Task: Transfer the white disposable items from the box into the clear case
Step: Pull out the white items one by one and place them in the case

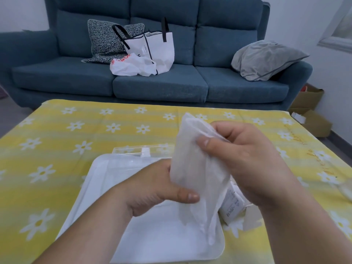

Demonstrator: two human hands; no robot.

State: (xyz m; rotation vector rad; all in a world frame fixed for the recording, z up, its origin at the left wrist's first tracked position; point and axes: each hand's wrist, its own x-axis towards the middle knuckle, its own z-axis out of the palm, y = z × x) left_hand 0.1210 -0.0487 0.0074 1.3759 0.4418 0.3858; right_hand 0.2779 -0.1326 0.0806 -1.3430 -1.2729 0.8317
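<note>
Single view, worn on the head, wide-angle. Faces forward and down from the near edge of the tabletop [76,134], close above it. Reaches as far as the sofa [158,86] at the far side.

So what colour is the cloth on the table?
The tablecloth is yellow with white daisies, shown best in the head view.

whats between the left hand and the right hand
A bundle of white disposable items: the left hand grips its lower part, the right hand pinches its upper part, over the clear case. The head view shows it.
</note>
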